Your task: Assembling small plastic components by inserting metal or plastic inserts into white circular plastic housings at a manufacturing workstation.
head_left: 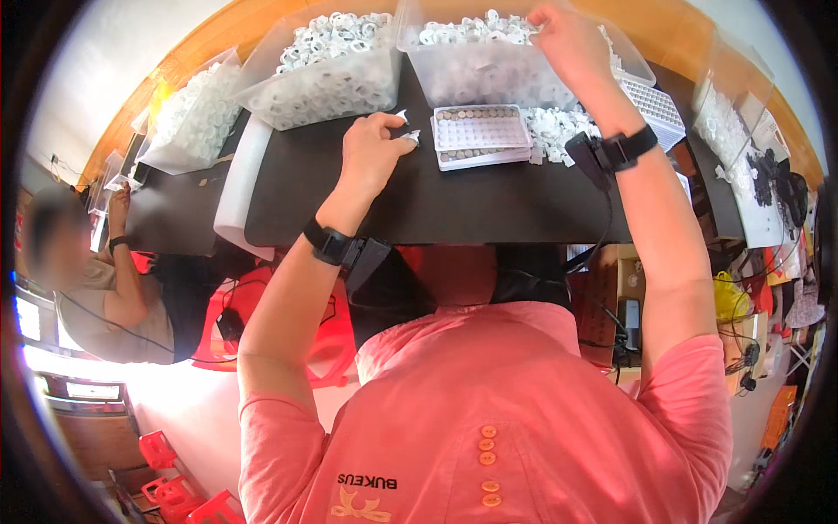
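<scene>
My left hand [370, 150] is over the dark table, its thumb and fingers closed on a small white plastic piece [411, 136]. Up at the far side, my right hand [572, 48] reaches over the rim of a clear bin [476, 83] filled with small white ring-shaped parts [476, 31]. Its fingertips are bent together at the parts; what they hold, if anything, is too small to make out. Between my hands lies a white tray [482, 131] on top of another, with rows of small round grey pieces along its edges. Loose white bits [559, 133] are heaped beside the trays.
A second clear bin [327, 92] of white ring parts stands at the back left, beside a bag of white pieces [194, 113]. A white foam roll [244, 183] lies on the table. Stacked white trays [655, 109] stand at right. Another person [122, 297] sits at far left.
</scene>
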The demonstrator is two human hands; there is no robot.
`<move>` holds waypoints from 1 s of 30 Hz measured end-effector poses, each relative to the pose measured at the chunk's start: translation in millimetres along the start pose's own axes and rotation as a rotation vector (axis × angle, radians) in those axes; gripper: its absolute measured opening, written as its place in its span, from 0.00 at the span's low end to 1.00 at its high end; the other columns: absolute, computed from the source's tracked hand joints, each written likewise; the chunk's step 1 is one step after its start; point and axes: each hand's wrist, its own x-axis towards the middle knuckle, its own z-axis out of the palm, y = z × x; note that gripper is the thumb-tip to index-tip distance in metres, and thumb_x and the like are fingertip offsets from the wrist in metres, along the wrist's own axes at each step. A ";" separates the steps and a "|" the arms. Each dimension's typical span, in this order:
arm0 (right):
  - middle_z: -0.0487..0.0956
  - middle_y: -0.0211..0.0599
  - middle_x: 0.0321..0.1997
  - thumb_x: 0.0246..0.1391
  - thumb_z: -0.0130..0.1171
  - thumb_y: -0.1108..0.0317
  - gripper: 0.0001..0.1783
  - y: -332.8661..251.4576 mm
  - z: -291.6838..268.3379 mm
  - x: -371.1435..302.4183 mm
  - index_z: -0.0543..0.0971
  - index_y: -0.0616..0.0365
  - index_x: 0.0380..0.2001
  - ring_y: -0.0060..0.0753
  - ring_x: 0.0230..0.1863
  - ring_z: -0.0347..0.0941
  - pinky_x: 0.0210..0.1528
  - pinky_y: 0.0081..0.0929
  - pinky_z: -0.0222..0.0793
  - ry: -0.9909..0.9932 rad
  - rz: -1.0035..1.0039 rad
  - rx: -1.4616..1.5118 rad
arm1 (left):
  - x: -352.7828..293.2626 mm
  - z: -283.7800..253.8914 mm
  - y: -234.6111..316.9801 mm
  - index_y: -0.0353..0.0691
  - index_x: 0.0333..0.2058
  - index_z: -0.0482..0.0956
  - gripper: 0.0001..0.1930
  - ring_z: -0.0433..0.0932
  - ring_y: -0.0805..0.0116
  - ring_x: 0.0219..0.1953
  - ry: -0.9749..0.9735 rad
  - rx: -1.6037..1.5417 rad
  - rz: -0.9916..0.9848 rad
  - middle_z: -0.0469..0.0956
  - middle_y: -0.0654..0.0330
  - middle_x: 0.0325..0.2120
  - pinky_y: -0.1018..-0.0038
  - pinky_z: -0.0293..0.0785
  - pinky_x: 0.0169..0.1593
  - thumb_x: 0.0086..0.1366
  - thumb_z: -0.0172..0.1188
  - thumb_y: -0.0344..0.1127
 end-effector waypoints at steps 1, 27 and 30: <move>0.84 0.43 0.34 0.48 0.67 0.69 0.09 -15.5 -17.7 -1.7 0.83 0.57 0.35 0.37 0.37 0.81 0.40 0.34 0.74 -0.036 0.038 0.119 | -0.6 0.4 3.3 0.36 0.44 0.84 0.22 0.79 0.59 0.39 0.050 0.104 0.056 0.78 0.51 0.36 0.65 0.75 0.44 0.49 0.72 0.36; 0.80 0.28 0.31 0.49 0.59 0.79 0.11 -122.3 -51.3 -120.4 0.77 0.56 0.37 0.20 0.27 0.75 0.31 0.18 0.68 -0.643 0.807 1.531 | -92.7 27.4 52.0 0.30 0.46 0.77 0.13 0.81 0.68 0.37 0.044 -0.891 0.144 0.80 0.55 0.41 0.75 0.77 0.35 0.62 0.60 0.19; 0.81 0.30 0.31 0.47 0.59 0.79 0.12 -116.8 -59.9 -119.9 0.77 0.57 0.37 0.21 0.26 0.75 0.29 0.17 0.65 -0.680 0.817 1.496 | -93.2 19.3 45.5 0.28 0.51 0.76 0.15 0.82 0.62 0.39 -0.136 -1.146 -0.009 0.80 0.50 0.43 0.70 0.79 0.36 0.66 0.57 0.24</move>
